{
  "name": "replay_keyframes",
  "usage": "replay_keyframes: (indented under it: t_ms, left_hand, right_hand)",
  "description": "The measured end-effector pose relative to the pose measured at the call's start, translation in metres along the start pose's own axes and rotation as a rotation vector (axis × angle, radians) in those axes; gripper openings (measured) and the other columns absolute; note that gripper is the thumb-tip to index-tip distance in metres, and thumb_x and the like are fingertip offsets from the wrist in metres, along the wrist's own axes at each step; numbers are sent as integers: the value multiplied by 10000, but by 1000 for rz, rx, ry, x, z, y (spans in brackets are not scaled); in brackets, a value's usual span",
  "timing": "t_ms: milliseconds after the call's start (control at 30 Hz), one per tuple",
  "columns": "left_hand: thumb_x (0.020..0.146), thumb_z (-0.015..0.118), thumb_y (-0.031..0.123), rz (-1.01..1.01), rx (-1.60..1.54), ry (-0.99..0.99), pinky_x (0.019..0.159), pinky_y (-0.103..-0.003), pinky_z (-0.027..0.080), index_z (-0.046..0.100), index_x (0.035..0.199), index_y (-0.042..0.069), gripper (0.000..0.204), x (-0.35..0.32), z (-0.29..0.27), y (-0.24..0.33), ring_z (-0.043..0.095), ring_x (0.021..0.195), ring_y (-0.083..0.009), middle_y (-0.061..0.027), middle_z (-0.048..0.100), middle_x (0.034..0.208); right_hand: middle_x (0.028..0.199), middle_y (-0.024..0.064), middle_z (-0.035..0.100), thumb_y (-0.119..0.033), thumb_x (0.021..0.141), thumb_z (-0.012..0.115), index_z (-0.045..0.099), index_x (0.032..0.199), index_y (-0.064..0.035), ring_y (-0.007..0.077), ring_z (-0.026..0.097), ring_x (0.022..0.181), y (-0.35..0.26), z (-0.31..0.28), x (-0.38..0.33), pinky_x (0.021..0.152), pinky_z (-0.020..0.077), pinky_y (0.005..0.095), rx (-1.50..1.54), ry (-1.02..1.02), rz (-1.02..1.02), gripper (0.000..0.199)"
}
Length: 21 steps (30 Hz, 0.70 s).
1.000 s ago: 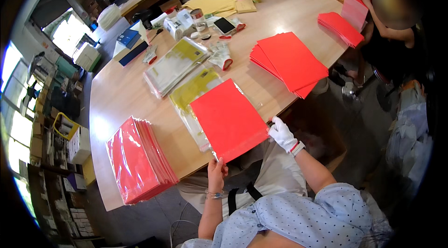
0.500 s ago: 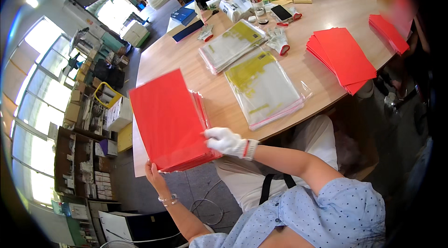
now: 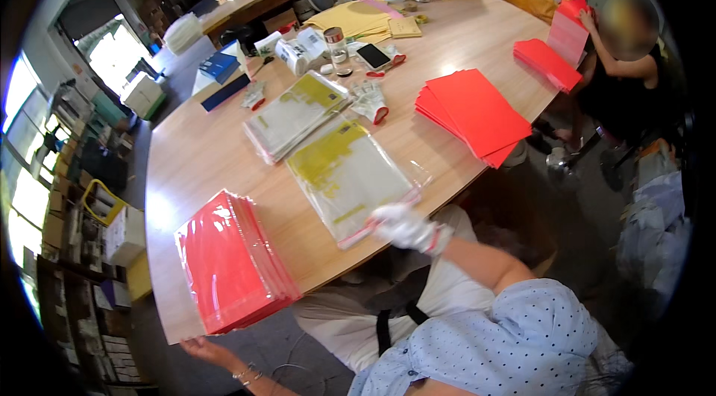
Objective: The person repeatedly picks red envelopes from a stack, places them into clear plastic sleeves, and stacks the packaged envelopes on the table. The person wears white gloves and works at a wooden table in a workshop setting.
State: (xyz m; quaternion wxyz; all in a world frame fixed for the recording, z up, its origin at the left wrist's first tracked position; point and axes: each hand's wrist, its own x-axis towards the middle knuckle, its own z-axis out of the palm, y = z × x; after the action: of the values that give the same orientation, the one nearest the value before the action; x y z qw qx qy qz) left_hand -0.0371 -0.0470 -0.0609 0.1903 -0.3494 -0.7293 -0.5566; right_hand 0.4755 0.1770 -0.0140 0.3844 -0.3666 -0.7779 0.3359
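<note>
My left hand [image 3: 206, 350], bare with a bracelet at the wrist, is at the table's near-left edge, just below the corner of a stack of red sheets in clear plastic sleeves [image 3: 227, 265]. Its fingers look stretched out and hold nothing visible. My right hand [image 3: 409, 229], in a white knit glove, is smeared by motion at the near edge of a pile of clear plastic bags with yellow-green print [image 3: 339, 180]. Whether its fingers grip a bag is unclear. A second pile of such bags [image 3: 292, 114] lies behind.
Fanned red sheets [image 3: 477, 114] lie to the right on the table [image 3: 418, 161]. A co-worker [image 3: 623, 75] at the far right handles red sheets. White gloves [image 3: 369, 101], a phone [image 3: 373, 57], a glass jar [image 3: 337, 51] and yellow envelopes [image 3: 354, 21] sit farther back.
The view has turned right. My right hand has left the red stack for the clear bags. My left hand has let go of the red stack's corner, and the matte red top is no longer raised.
</note>
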Motion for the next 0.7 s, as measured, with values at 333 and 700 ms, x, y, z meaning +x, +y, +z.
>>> replay_keyframes:
  t_ms: [333,700]
  left_hand:
    - [906,441,102,115,-645,-437,647,-287,478,557,791,5,190,-109,84,266,599,666,-179,-72,621,700]
    - [799,530,167,678,102,-1076,611,-411,445,609,804,72,123,-215,271,332,571,696,-279,-128,596,757]
  right_hand:
    - [870,106,639,-194,769,581,549,941,-44,285,610,853,100,-238,-52,750,487,365,-714,206,235,230]
    - [953,121,602,-165,702,676,557,845,-36,272,581,918,16,-184,-125,711,493,337,-872,163,-95,226]
